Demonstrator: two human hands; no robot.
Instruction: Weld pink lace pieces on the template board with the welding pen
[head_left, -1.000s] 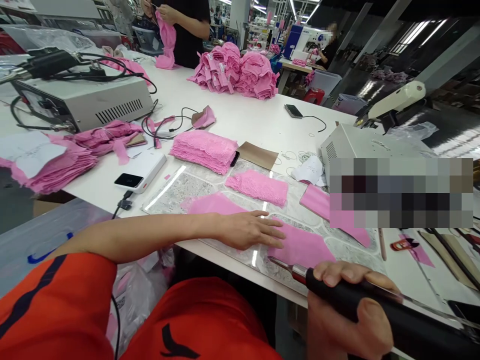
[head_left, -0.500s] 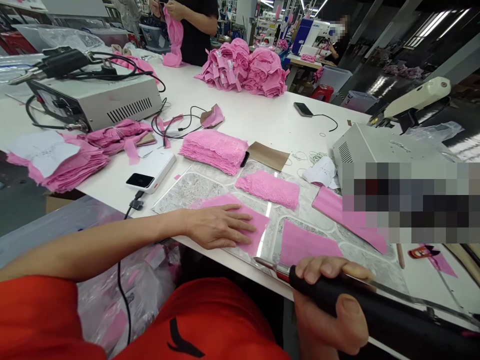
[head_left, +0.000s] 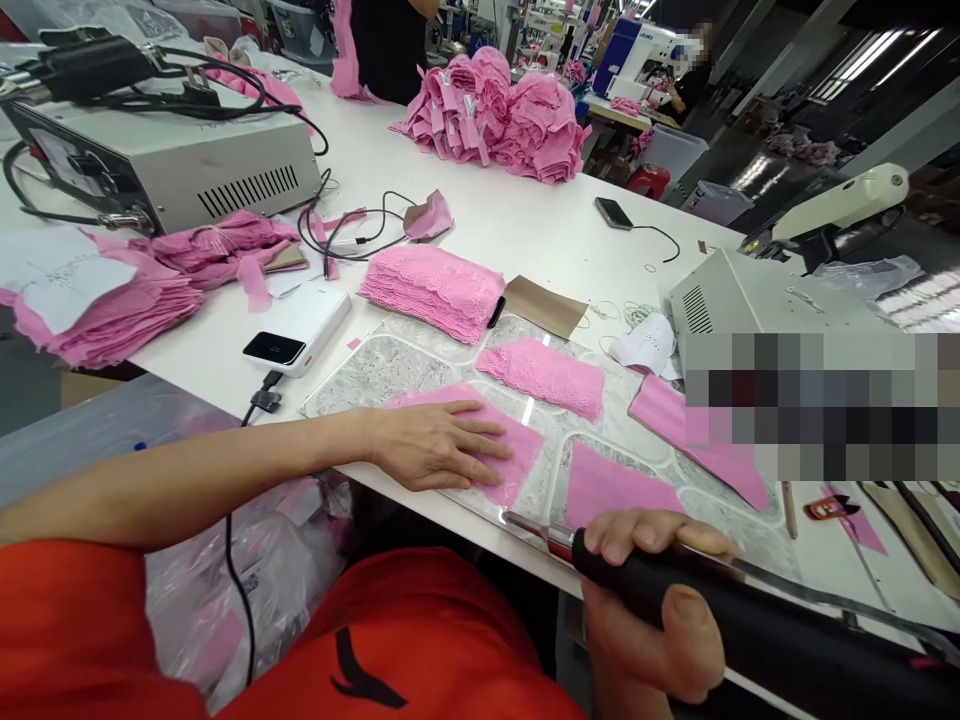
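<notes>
My left hand (head_left: 439, 447) lies flat with fingers spread on a pink fabric piece (head_left: 525, 455) near the table's front edge. In my right hand (head_left: 660, 600) is a handheld tool with a thick black handle (head_left: 750, 625) and a narrow metal tip (head_left: 525, 522). The tip points left, close to the near corner of that fabric piece. A second flat pink piece (head_left: 615, 485) lies just beyond the tool. Farther back are a pink lace piece (head_left: 544, 375) and a thick stack of pink lace pieces (head_left: 435, 290). A clear patterned mat (head_left: 382, 375) lies under the flat pieces.
Grey metal boxes stand at left (head_left: 225, 170) and right (head_left: 735, 290). A white power bank (head_left: 319, 320), a phone (head_left: 613, 213), a brown card (head_left: 547, 307), small scissors (head_left: 831, 507) and a heap of pink garments (head_left: 487, 115) share the table. A co-worker (head_left: 390, 50) stands behind.
The view has shifted slightly, so the far co-worker's hands are out of frame. My left hand stays flat on the fabric, and the tool tip has barely moved.
</notes>
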